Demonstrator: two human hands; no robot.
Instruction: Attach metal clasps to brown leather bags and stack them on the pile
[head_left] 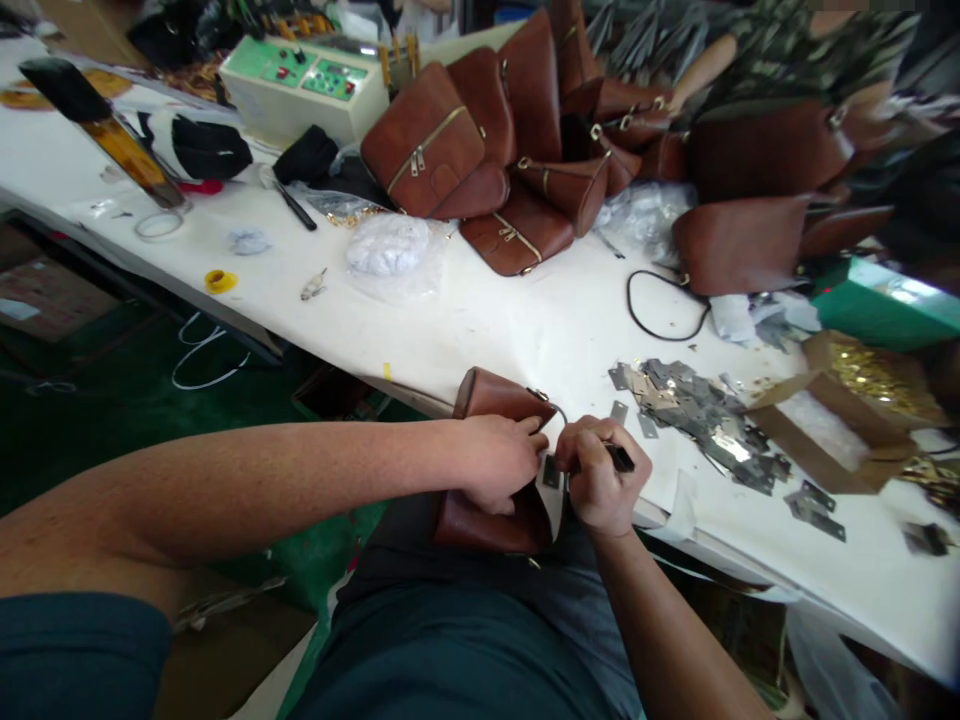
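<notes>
A brown leather bag rests on my lap against the table's front edge, its opening turned to the right. My left hand lies over the bag and grips it, with its fingers bent at the opening. At that opening a small dark metal plate shows against the pale lining. My right hand is closed in a fist around a dark-handled tool, just right of the plate. The tool's working end is hidden by the hand, so its kind does not show.
Several brown bags are piled at the back. Loose metal plates lie on the right, beside a cardboard box and gold-coloured parts. A machine stands back left. Another person is behind the bags on the right.
</notes>
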